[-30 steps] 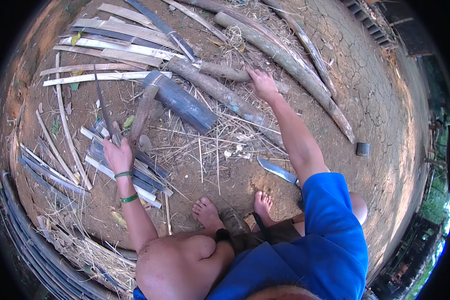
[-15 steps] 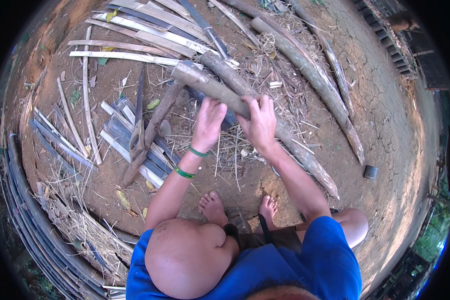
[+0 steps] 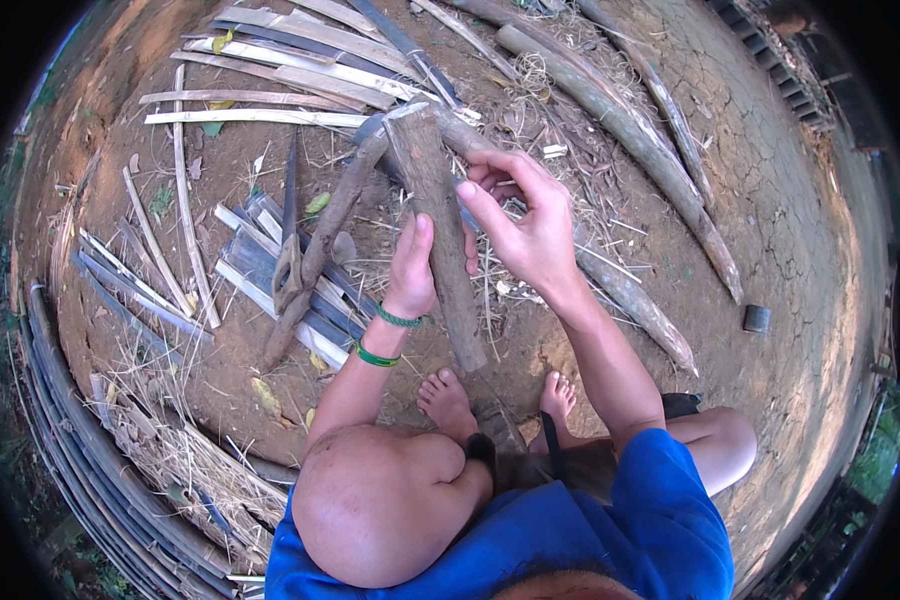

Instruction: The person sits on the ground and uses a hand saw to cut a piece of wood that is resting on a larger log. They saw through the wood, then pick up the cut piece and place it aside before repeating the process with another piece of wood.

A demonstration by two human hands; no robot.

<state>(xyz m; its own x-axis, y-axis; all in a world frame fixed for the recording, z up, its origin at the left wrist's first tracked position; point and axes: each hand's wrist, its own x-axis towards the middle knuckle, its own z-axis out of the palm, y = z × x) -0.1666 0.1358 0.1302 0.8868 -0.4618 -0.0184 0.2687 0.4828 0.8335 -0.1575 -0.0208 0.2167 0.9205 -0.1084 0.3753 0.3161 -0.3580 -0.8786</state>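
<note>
A short log (image 3: 430,190) is held, tilted, above the dirt ground (image 3: 215,375), its broader end directed toward the ground's far edge. It may be judged stiff, moderately heavy and rough enough to resist slipping; it is best grasped around mid-length. It is clasped by the left hand (image 3: 410,270), thumb and fingers on opposite sides. The right hand (image 3: 525,215) is spread beside it, fingers curled; whether contact is made cannot be told. Split strips (image 3: 260,117) are laid toward the ground's far left corner.
</note>
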